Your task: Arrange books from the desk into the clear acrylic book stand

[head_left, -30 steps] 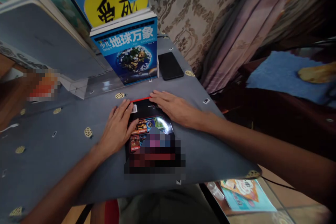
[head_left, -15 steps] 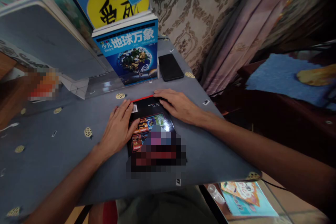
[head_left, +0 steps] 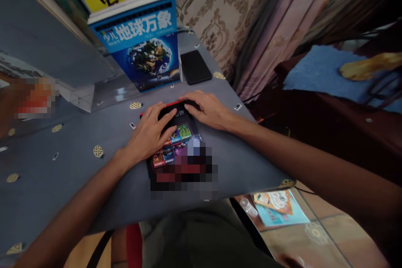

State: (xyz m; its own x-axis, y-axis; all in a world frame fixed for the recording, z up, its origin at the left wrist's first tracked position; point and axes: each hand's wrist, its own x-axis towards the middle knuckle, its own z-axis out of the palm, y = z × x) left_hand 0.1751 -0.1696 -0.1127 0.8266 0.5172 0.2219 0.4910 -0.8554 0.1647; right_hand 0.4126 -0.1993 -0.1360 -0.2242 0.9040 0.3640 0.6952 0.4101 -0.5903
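Observation:
A black book (head_left: 171,142) with a red edge at its far end lies on the table, small pictures on its cover and its near part blurred out. My left hand (head_left: 152,127) rests across the upper left of the cover, fingers spread and thumb apart. At the far right corner, my right hand (head_left: 202,109) lies with its fingers along the red edge and its thumb on the cover. Beyond the hands stands a blue book (head_left: 150,56) with a globe on its front. A black phone (head_left: 196,67) lies beside that one.
A clear stand (head_left: 103,92) sits under the upright books. On the left, a large grey board or book (head_left: 47,37) leans upright. The grey tablecloth (head_left: 113,188) carries pineapple prints. Patterned curtains (head_left: 216,37) hang behind. Below right lie more books (head_left: 278,207) and a small clear bottle (head_left: 248,207).
My left hand has slid from the book's left side further onto its cover, hiding the barcode. My right hand stays at the far right corner. The view has shifted.

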